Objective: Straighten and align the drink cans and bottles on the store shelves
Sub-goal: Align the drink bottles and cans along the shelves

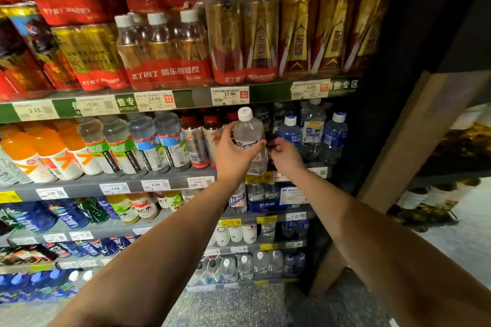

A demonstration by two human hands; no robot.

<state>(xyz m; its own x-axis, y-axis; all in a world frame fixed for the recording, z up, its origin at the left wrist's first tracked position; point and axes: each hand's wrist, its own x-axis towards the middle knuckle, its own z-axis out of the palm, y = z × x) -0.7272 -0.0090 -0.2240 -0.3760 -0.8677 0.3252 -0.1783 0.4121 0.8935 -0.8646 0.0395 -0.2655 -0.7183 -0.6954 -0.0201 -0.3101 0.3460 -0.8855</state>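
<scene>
Clear bottle (249, 138): white cap. Juice bottles (39, 151): orange. Shelf edge strip (186, 98): green, white price tags.

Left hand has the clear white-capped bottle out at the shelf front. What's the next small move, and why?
Probably set the clear bottle back upright into the dark gap behind it, left of the blue-capped bottles. The left hand grips it in front of the shelf edge, slightly tilted, while the right hand reaches into that gap, seemingly holding something dark I can't identify.
</scene>
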